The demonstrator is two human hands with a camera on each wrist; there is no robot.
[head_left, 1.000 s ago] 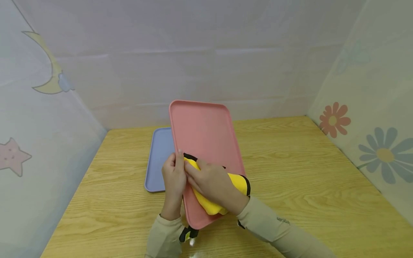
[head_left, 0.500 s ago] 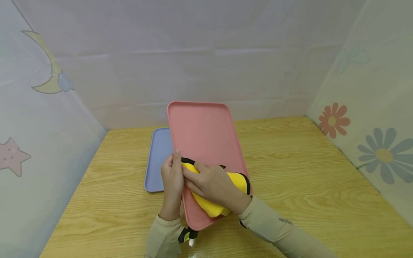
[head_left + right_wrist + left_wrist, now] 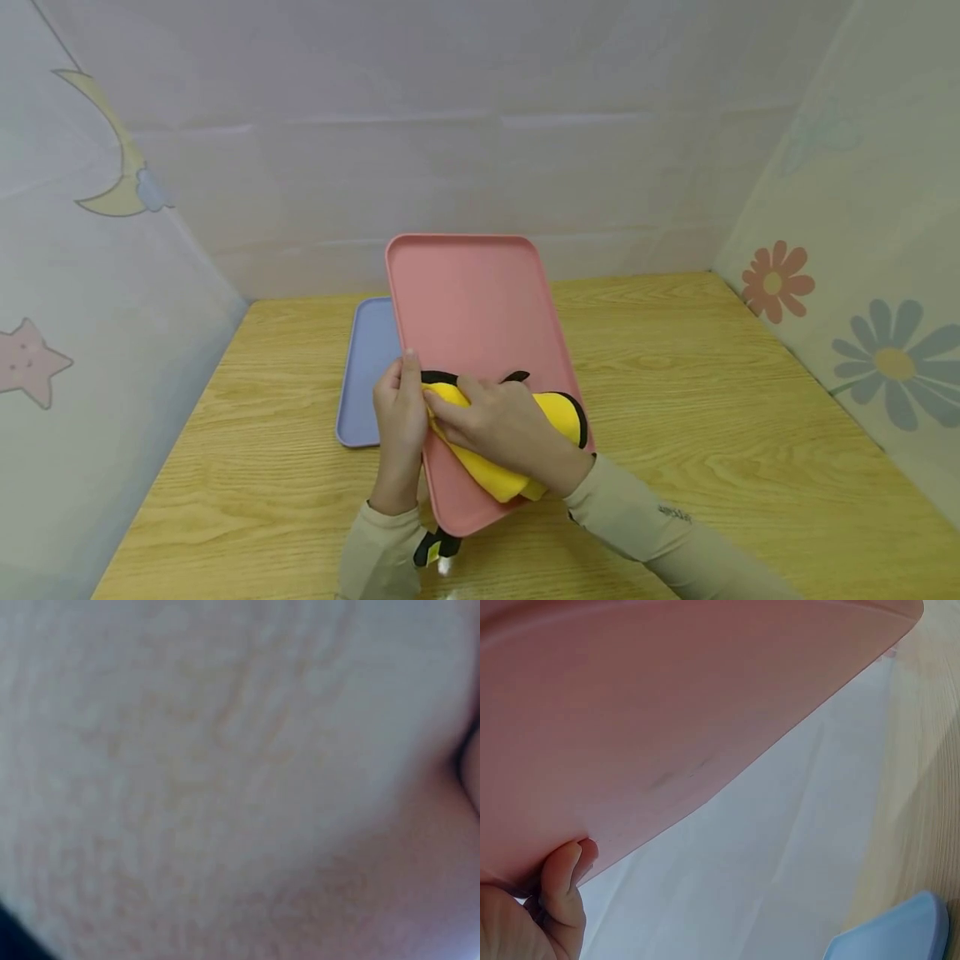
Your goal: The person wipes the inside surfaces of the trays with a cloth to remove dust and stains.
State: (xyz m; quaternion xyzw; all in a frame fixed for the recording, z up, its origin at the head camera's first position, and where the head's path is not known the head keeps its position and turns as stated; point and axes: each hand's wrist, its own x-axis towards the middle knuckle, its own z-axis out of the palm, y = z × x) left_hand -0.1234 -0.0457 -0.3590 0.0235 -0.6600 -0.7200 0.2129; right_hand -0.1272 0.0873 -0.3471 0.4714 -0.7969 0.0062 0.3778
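A pink rectangular tray [image 3: 472, 308] is held up at a tilt over the table in the head view. My left hand [image 3: 399, 412] grips its left edge, thumb along the rim; the left wrist view catches curled fingers [image 3: 564, 889] against the tray's underside. On the tray's lower half lies a folded yellow cloth [image 3: 562, 412] with black edging. My right hand [image 3: 506, 425] grips this cloth against the surface, its fingertips close to the left rim. Only a blurred pale surface fills the right wrist view.
Behind the pink tray, a blue tray [image 3: 366, 367] lies flat on the wooden table [image 3: 712, 417], partly hidden. Pale printed sheets hang at the back [image 3: 480, 158] and on both sides. The blue tray's corner also shows low in the left wrist view.
The pink tray has turned slightly, its top left corner shifting left and its right edge moving right. My right hand and the cloth have slid a little to the right; my left hand keeps its grip.
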